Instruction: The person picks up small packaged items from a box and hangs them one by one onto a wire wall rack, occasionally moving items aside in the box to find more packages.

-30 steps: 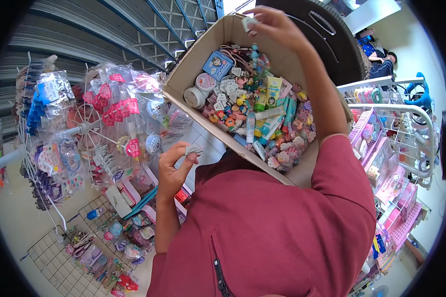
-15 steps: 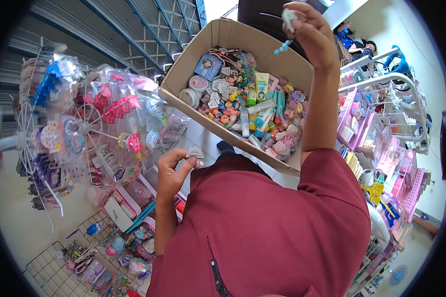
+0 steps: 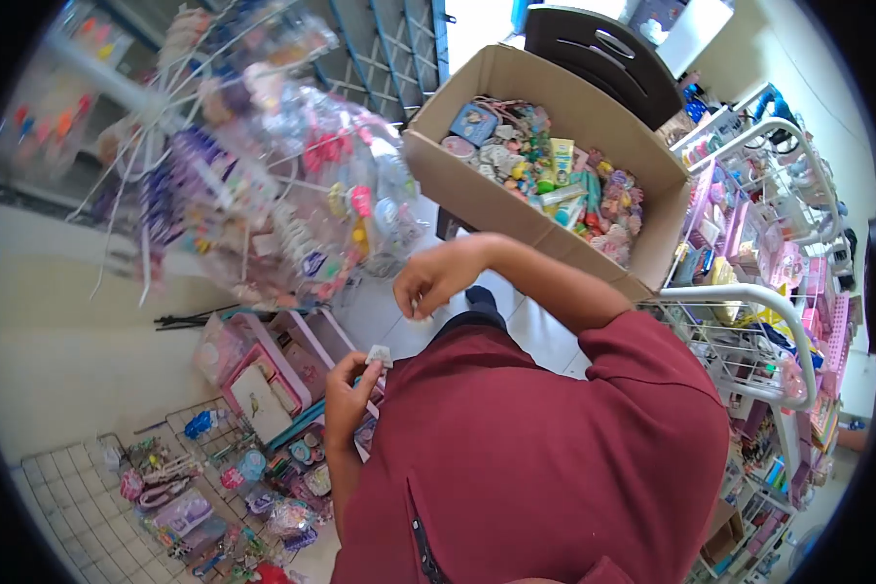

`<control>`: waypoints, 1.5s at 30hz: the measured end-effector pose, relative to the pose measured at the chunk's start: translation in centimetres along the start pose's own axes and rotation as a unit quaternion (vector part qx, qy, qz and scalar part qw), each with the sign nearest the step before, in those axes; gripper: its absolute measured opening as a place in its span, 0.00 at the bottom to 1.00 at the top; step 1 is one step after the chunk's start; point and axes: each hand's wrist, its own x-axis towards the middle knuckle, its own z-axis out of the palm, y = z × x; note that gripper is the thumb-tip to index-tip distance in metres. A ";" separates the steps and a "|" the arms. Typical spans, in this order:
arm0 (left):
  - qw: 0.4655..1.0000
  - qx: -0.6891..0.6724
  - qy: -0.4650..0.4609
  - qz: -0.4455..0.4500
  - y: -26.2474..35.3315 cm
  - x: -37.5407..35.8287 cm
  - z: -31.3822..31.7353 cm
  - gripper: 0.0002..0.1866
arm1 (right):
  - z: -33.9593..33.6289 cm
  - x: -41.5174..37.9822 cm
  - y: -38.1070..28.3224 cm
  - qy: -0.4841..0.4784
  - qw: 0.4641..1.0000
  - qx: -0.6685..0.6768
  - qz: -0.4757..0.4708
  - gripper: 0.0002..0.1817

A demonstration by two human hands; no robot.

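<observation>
My left hand pinches a small whitish card between thumb and fingers, low beside my body. Just above and to its right hangs my right hand, its fingers pinched downward around something small and pale that is mostly hidden. Beyond both hands stands an open cardboard box holding tubes, a blue box, round tubs and many small colourful trinkets. Neither hand touches the box.
A rotating rack hung with bagged accessories is at the left. Wire shelves with pink baskets stand at the right. A dark chair back rises behind the box. Pink trays and a wire grid lie at the lower left.
My right hand has come down from above the box to near my left hand. The view has turned, so the box appears further right and the rack looks closer.
</observation>
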 end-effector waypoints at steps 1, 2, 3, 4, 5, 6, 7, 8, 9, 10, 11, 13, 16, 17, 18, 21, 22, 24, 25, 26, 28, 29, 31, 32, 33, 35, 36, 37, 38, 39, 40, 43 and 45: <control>0.998 -0.022 0.019 -0.063 0.8 -2.0 -1.0 0.08 | 1.7 2.1 0.5 -0.006 1.000 0.016 0.027 0.11; 0.997 -0.024 0.034 -0.059 0.0 -3.4 -1.8 0.08 | 3.1 4.1 1.9 -0.018 1.000 0.007 0.022 0.11; 0.995 -0.070 0.065 -0.044 -1.3 -4.9 -2.6 0.08 | 4.6 6.3 3.7 -0.020 0.999 -0.029 0.026 0.12; 0.988 -0.116 0.096 -0.029 -2.7 -6.5 -3.3 0.08 | 6.0 8.1 3.6 -0.024 0.997 -0.065 0.029 0.13; 0.988 -0.102 0.112 -0.018 -4.2 -7.8 -4.3 0.08 | 7.2 9.5 3.4 -0.043 0.996 -0.072 0.022 0.13; 0.985 -0.106 0.134 -0.015 -4.4 -9.1 -4.8 0.08 | 8.3 10.5 1.9 -0.064 0.973 -0.209 0.071 0.14; 0.983 -0.104 0.150 -0.007 -4.6 -10.5 -5.1 0.08 | 9.3 11.7 0.9 -0.082 0.928 -0.345 0.113 0.15; 0.980 -0.103 0.171 0.002 -4.8 -11.8 -5.5 0.08 | 10.2 13.0 1.0 -0.105 0.923 -0.359 0.096 0.15; 0.976 -0.096 0.195 0.016 -6.0 -13.0 -6.0 0.09 | 10.8 14.5 1.5 -0.127 0.925 -0.346 0.095 0.16; 0.967 -0.101 0.233 0.021 -6.1 -14.2 -6.1 0.09 | 11.1 16.1 1.6 -0.151 0.925 -0.336 0.095 0.17; 0.956 -0.125 0.266 0.029 -6.2 -15.2 -6.0 0.09 | 11.4 17.9 0.9 -0.179 0.927 -0.326 0.051 0.17; 0.933 -0.152 0.324 0.026 -7.0 -17.3 -5.9 0.09 | 11.7 22.0 -0.5 -0.207 0.934 -0.291 0.006 0.17; 0.897 -0.184 0.401 0.015 -8.4 -20.0 -4.9 0.08 | 12.8 28.8 0.6 -0.215 0.941 -0.245 -0.087 0.16; 0.889 -0.159 0.428 0.027 -9.1 -20.6 -4.6 0.08 | 13.0 31.3 0.6 -0.182 0.953 -0.213 -0.118 0.15; 0.879 -0.163 0.448 0.030 -9.7 -21.4 -4.2 0.08 | 13.2 33.5 0.0 -0.145 0.962 -0.179 -0.148 0.14; 0.846 -0.229 0.481 -0.010 -11.0 -23.3 -3.1 0.08 | 14.3 39.6 -4.2 -0.096 0.984 -0.020 -0.149 0.10; 0.839 -0.233 0.492 -0.007 -11.3 -23.7 -2.8 0.08 | 14.5 41.8 -5.5 -0.084 0.980 0.016 -0.179 0.10; 0.815 -0.263 0.516 0.020 -12.0 -24.0 -2.3 0.08 | 14.8 45.2 -9.3 -0.041 0.975 0.064 -0.210 0.10; 0.814 -0.261 0.518 0.023 -12.7 -24.2 -2.2 0.08 | 14.7 46.0 -12.4 -0.010 0.974 0.074 -0.215 0.11; 0.807 -0.263 0.528 0.025 -12.3 -24.2 -2.2 0.08 | 14.2 47.2 -14.9 0.002 0.972 0.079 -0.220 0.12; 0.783 -0.276 0.557 0.008 -11.2 -24.0 -2.5 0.09 | 13.5 49.3 -19.2 0.004 0.970 0.084 -0.228 0.14; 0.778 -0.276 0.565 0.009 -11.3 -23.9 -2.7 0.09 | 13.3 50.1 -21.1 0.029 0.954 0.121 -0.274 0.14; 0.769 -0.278 0.576 0.008 -11.9 -23.7 -2.9 0.10 | 13.5 52.0 -22.4 0.048 0.933 0.163 -0.318 0.13; 0.765 -0.277 0.581 0.009 -11.9 -23.6 -3.1 0.10 | 13.7 52.9 -22.6 0.067 0.931 0.165 -0.318 0.12; 0.765 -0.279 0.580 0.016 -11.9 -23.5 -3.4 0.10 | 13.8 53.7 -22.5 0.088 0.929 0.168 -0.318 0.11; 0.762 -0.280 0.583 0.018 -12.0 -23.3 -4.0 0.10 | 14.2 55.3 -20.8 0.090 0.930 0.152 -0.322 0.11; 0.761 -0.278 0.586 0.021 -12.2 -23.1 -4.2 0.10 | 14.3 55.9 -20.0 0.095 0.931 0.135 -0.324 0.11; 0.756 -0.283 0.590 0.020 -12.4 -22.9 -4.4 0.10 | 14.5 56.0 -19.7 0.104 0.930 0.137 -0.325 0.12; 0.751 -0.288 0.594 0.017 -12.4 -22.7 -4.6 0.10 | 14.4 56.1 -19.4 0.100 0.929 0.138 -0.329 0.12; 0.754 -0.282 0.593 0.017 -12.3 -22.7 -4.8 0.10 | 14.5 56.1 -19.2 0.106 0.924 0.165 -0.329 0.11; 0.752 -0.282 0.596 0.017 -12.2 -22.5 -5.1 0.10 | 14.5 56.2 -19.0 0.113 0.918 0.193 -0.329 0.11; 0.747 -0.291 0.598 0.014 -12.0 -22.2 -5.3 0.10 | 14.5 56.7 -18.9 0.098 0.920 0.221 -0.309 0.12; 0.748 -0.293 0.594 0.024 -12.0 -22.0 -5.6 0.11 | 14.4 56.4 -19.2 0.089 0.926 0.229 -0.287 0.12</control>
